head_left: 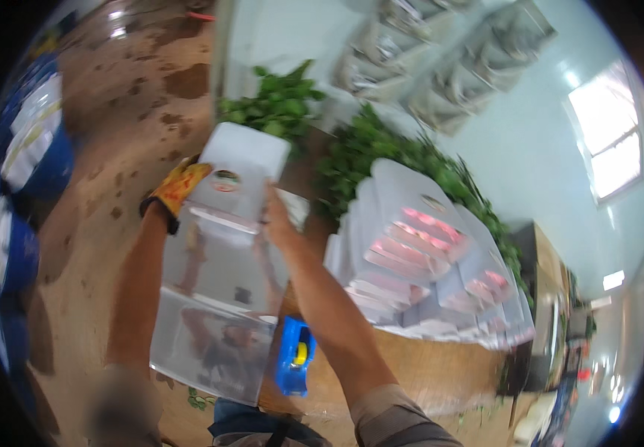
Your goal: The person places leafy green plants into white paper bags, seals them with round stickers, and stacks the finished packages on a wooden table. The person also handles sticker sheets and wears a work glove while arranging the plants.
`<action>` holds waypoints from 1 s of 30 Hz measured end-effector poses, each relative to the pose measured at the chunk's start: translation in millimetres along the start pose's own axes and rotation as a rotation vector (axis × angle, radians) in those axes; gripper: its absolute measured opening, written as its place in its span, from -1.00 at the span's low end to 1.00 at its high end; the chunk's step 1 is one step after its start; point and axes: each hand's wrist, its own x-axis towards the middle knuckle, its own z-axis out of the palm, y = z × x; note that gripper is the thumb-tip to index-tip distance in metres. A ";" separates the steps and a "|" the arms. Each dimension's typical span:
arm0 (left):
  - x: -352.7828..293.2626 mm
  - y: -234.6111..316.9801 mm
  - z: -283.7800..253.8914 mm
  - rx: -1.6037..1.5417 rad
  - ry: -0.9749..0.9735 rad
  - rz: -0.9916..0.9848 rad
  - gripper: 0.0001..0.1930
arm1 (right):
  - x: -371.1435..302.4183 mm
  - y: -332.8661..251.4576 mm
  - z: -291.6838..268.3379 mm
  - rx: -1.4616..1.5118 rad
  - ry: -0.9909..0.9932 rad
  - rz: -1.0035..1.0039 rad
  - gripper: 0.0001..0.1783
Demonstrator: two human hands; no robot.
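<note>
A white card wrap (244, 153) with a rounded far end and a round label lies between my hands. My left hand (178, 190), in a yellow-orange glove with dark edging, grips its left edge. Bare and slightly blurred, my right hand (277, 214) holds its right edge, fingers partly hidden. Beneath and nearer to me is a shiny, reflective stand (214, 346) with a sloped surface, which mirrors my arms. A blue tape dispenser (294, 356) with a yellow core sits just right of the stand, under my right forearm.
White card wraps (415, 227) with pink showing are piled on the wooden table (411, 365) at right. Green leafy stems (277, 100) line the wall behind. Blue buckets (46, 160) stand on the wet floor at left. Grey fabric pockets (449, 67) hang on the wall.
</note>
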 end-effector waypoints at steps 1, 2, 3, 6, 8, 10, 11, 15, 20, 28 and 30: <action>8.0 -21.4 16.8 0.084 0.014 0.037 -0.52 | 0.4 16.7 0.6 -0.131 -0.081 -0.098 -0.19; 16.0 -39.6 33.9 0.184 -0.014 0.000 -0.54 | -0.8 27.8 -0.5 -0.179 -0.108 -0.070 -0.25; 20.8 -56.1 42.5 -0.045 0.029 0.024 -0.55 | -8.0 33.3 -5.1 -0.437 -0.101 -0.145 -0.24; 30.7 -80.4 51.0 -0.299 0.058 -0.355 -0.54 | -77.9 39.9 -6.3 -0.645 -0.109 -0.254 -0.21; 22.4 -78.6 41.5 -0.269 0.157 -0.366 -0.55 | -148.2 25.6 -12.5 -0.555 -0.315 -0.331 -0.19; -4.9 -66.0 29.5 -0.292 0.215 -0.248 -0.55 | -236.1 11.3 -43.8 -0.550 -0.540 -0.291 -0.18; -25.1 -56.1 25.6 -0.297 0.246 -0.244 -0.56 | -279.1 6.2 -63.2 -0.537 -0.681 -0.229 -0.16; -119.1 16.2 28.9 -0.410 0.314 -0.240 -0.56 | -441.6 28.6 -148.6 -0.181 -0.628 -0.014 -0.20; -230.9 169.1 102.5 -0.624 0.188 -0.203 -0.57 | -607.0 98.8 -273.0 -0.037 -0.347 0.153 -0.26; -310.8 441.3 264.9 -0.937 -0.407 0.028 -0.56 | -800.0 127.8 -420.0 0.269 0.319 -0.028 -0.38; -316.6 510.4 299.3 -0.978 -0.561 0.105 -0.55 | -824.3 123.4 -445.4 0.357 0.461 -0.095 -0.39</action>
